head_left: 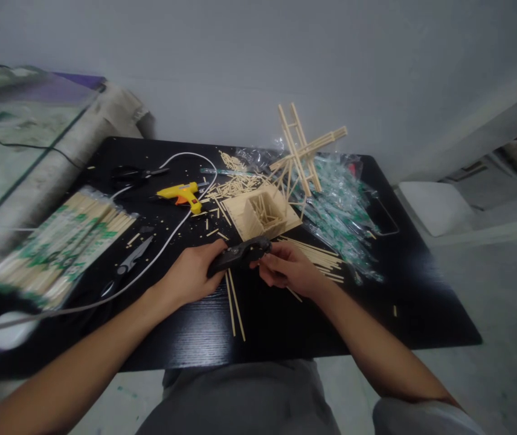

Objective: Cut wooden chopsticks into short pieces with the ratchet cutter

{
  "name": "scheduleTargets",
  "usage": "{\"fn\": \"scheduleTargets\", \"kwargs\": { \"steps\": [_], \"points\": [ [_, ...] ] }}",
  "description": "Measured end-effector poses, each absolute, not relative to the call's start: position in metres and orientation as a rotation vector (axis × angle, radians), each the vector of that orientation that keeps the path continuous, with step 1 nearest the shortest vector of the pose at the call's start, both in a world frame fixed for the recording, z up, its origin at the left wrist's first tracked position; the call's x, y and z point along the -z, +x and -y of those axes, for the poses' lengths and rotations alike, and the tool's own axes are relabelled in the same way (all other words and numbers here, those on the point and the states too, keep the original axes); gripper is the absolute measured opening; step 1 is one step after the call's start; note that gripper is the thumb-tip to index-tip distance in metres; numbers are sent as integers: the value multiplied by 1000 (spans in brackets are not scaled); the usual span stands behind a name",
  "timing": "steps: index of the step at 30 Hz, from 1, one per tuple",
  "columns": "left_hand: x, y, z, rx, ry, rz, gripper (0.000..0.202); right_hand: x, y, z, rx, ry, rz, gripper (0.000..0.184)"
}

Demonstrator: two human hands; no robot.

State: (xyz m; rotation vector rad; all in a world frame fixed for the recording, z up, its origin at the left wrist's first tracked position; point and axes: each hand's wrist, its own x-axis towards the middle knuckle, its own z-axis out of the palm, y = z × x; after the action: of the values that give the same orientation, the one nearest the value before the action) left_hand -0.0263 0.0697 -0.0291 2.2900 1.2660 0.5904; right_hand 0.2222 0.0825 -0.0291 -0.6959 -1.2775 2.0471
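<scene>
My left hand (199, 269) is closed around a black plier-like hand tool (240, 254), held low over the near middle of the table. At the tool's right end, the fingers of my right hand (288, 266) are pinched together; what they grip is too small or hidden to make out. Just beyond both hands stands a small wooden box (252, 220) with short stick pieces inside, on a square wooden base (235, 211). A windmill-like frame of sticks (301, 151) rises behind it. Two long thin sticks (234, 305) lie below the tool, and more loose sticks (326, 260) lie beyond my right hand.
A yellow glue gun (181, 194) with a white cable (168, 238) lies left of the box. Scissors (127, 263), another black-handled tool (136, 174) and packaged chopsticks (68, 241) are farther left. Cut pieces (240, 184) and crumpled wrappers (340, 205) cover the black table's (412, 308) far side.
</scene>
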Motion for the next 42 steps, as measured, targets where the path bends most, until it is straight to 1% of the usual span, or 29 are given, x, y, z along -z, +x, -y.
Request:
{"fn": "scheduleTargets", "kwargs": {
  "steps": [5, 11, 13, 19, 25, 36, 42],
  "points": [
    [27, -28, -70, -570, 2306, -1280, 13, 28, 217, -80, -1886, -788, 1233, 33],
    [25, -29, -71, -600, 2323, -1206, 27, 28, 218, -78, -1958, -737, 1241, 30],
    [25, -29, -71, -607, 2322, -1190, 29, 26, 219, -77, -1973, -746, 1240, 32],
    [23, -30, -71, -562, 2298, -1173, 27, 27, 218, -77, -1996, -750, 1234, 33],
    [22, -28, -70, -552, 2301, -1198, 14, 31, 218, -77, -1985, -770, 1227, 36],
    [21, -25, -68, -534, 2314, -1228, 16, 31, 217, -78, -1959, -775, 1202, 32],
    [20, -26, -68, -503, 2304, -1253, 12, 31, 217, -78, -1942, -780, 1220, 32]
  ]
}}
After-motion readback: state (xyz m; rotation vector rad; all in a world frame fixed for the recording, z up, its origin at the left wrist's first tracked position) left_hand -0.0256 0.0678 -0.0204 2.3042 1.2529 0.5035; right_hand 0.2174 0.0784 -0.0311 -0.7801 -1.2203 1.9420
